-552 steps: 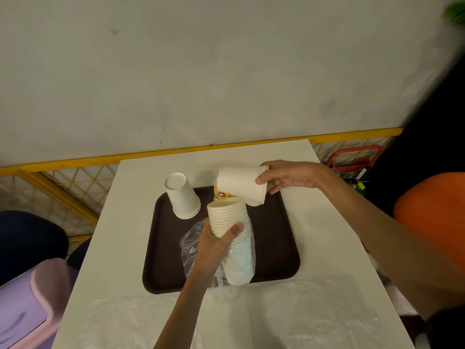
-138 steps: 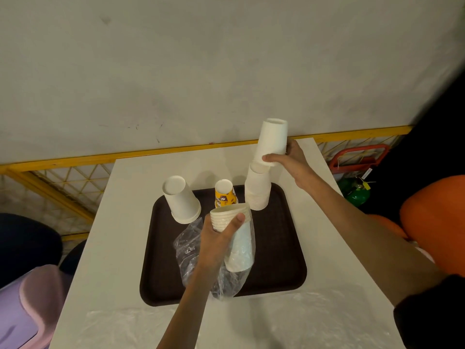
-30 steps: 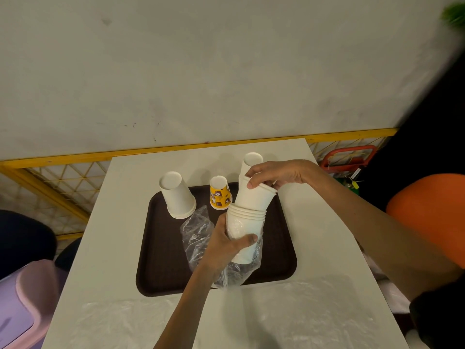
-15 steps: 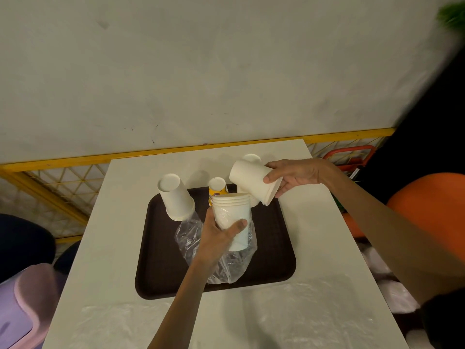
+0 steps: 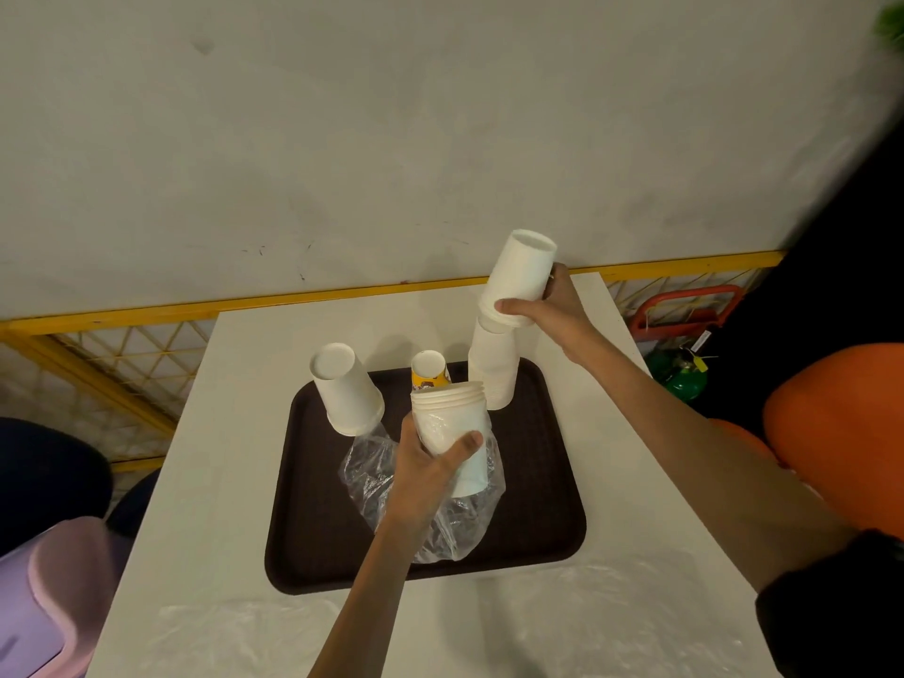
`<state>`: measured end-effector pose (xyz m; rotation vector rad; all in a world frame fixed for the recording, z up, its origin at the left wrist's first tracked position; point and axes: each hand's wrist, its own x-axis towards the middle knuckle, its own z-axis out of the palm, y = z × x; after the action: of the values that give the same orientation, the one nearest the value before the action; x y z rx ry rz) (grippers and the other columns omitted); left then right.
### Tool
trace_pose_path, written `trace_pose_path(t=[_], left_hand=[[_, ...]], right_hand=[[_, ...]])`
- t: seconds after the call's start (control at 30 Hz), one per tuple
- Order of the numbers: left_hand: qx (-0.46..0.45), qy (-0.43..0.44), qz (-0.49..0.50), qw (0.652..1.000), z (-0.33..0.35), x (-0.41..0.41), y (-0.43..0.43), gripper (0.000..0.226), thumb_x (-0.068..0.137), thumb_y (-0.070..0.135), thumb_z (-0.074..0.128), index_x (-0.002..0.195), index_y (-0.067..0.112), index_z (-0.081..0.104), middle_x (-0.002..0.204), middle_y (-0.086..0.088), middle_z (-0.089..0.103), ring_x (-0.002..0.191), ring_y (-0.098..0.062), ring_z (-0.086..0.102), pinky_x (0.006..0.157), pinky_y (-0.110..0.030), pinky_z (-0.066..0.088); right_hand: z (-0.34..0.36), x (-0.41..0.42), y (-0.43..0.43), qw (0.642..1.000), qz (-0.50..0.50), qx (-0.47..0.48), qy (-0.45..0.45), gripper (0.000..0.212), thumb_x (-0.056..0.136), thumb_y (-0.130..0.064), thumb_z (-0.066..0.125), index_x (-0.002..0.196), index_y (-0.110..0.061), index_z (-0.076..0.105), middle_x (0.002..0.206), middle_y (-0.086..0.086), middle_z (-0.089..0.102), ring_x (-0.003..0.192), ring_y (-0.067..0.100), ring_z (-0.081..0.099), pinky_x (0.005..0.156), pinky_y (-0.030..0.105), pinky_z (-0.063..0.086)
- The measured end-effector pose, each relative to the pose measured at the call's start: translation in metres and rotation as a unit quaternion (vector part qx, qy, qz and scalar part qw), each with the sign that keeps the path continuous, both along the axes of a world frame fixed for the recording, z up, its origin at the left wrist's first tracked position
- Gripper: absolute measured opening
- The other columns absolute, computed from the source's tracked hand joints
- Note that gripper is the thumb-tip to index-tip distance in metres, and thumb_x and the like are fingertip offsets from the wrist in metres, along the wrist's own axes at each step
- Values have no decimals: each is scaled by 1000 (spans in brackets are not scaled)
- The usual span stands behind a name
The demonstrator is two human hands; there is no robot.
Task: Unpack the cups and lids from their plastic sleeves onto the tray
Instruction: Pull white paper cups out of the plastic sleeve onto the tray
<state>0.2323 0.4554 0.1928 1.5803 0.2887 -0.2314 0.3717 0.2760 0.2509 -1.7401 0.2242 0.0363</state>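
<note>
Since half a second ago the right hand (image 5: 548, 310) has swung from beside the held stack to the tray's far right corner, its cup now upside down.

Head view:
- Right arm stretched forward. Its fingers (image 5: 511, 306) curl round a single white cup (image 5: 521, 278), rim at the top of the upturned stack (image 5: 494, 369) standing on the tray (image 5: 538, 506).
- Left hand (image 5: 430, 462): forearm reaches in from the near edge, fingers gripping the sleeved stack (image 5: 452, 423), mouths up, above tray centre.
- Plastic sleeve (image 5: 440, 526) bunched below, sagging onto the tray.
- Upturned white cup (image 5: 347, 389) and small yellow cup (image 5: 429, 371) at the far edge.
- Tray floor shows right of the sleeve. Worktop (image 5: 195, 506) strips flank the tray.
</note>
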Motion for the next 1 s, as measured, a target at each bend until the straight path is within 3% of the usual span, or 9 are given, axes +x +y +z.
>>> trace_pose_path(t=[0.27, 0.4, 0.5, 0.6, 0.7, 0.77, 0.83, 1.0], left_hand=[[4, 8, 0, 1000, -8, 5, 4, 100, 48, 54, 80, 132, 16, 40, 120, -8, 59, 110, -23, 60, 90, -46, 54], [-3, 18, -6, 1000, -13, 5, 1, 92, 60, 43, 86, 133, 16, 39, 121, -9, 57, 112, -25, 59, 92, -46, 53], [4, 18, -17, 1000, -12, 5, -1, 95, 55, 46, 83, 133, 16, 39, 121, -8, 58, 111, -24, 60, 90, -45, 54], [-8, 19, -19, 1000, -11, 4, -4, 89, 57, 38, 87, 130, 14, 41, 118, -8, 59, 108, -24, 61, 88, -43, 55], [-11, 14, -37, 999, -8, 3, -7, 83, 56, 37, 78, 128, 12, 45, 116, -7, 62, 106, -22, 63, 83, -35, 57], [-13, 13, -42, 999, -4, 1, -9, 79, 56, 37, 78, 126, 13, 49, 114, -5, 64, 103, -19, 64, 78, -29, 57], [-25, 12, -42, 999, -2, -1, -10, 73, 57, 33, 78, 122, 13, 52, 111, -4, 66, 99, -16, 66, 73, -25, 56], [-28, -5, -51, 998, 2, -5, -6, 56, 71, 20, 77, 122, 13, 53, 110, -3, 66, 99, -14, 65, 71, -21, 55]], right_hand=[[-43, 7, 12, 990, 21, -140, 15, 90, 68, -13, 83, 137, -11, 26, 135, 9, 44, 123, 26, 46, 96, 40, 44], [-56, 3, 5, 989, 59, -131, 45, 99, 69, -17, 84, 143, -16, 17, 146, 9, 33, 132, 26, 37, 104, 37, 37], [-49, 0, 4, 992, -14, -122, -29, 94, 73, -24, 81, 145, -19, 21, 149, 6, 29, 135, 20, 32, 107, 33, 33], [-32, -10, 10, 974, -60, -147, -161, 71, 76, -25, 78, 135, -18, 40, 133, 1, 46, 114, 13, 48, 93, 22, 43], [-9, -22, 18, 978, 55, -130, -155, 46, 77, -27, 77, 116, -22, 53, 106, -3, 59, 87, 7, 56, 73, 14, 45], [4, -28, 23, 966, 204, -148, -54, 42, 78, -37, 74, 113, -26, 54, 100, -5, 61, 88, 6, 58, 75, 18, 44], [10, -32, 27, 929, 319, -180, 49, 45, 80, -43, 69, 118, -23, 55, 104, -3, 61, 95, 10, 59, 81, 24, 46], [7, -41, 30, 876, 412, -215, 130, 44, 83, -42, 65, 116, -13, 63, 104, -5, 62, 96, 9, 58, 85, 23, 49]])
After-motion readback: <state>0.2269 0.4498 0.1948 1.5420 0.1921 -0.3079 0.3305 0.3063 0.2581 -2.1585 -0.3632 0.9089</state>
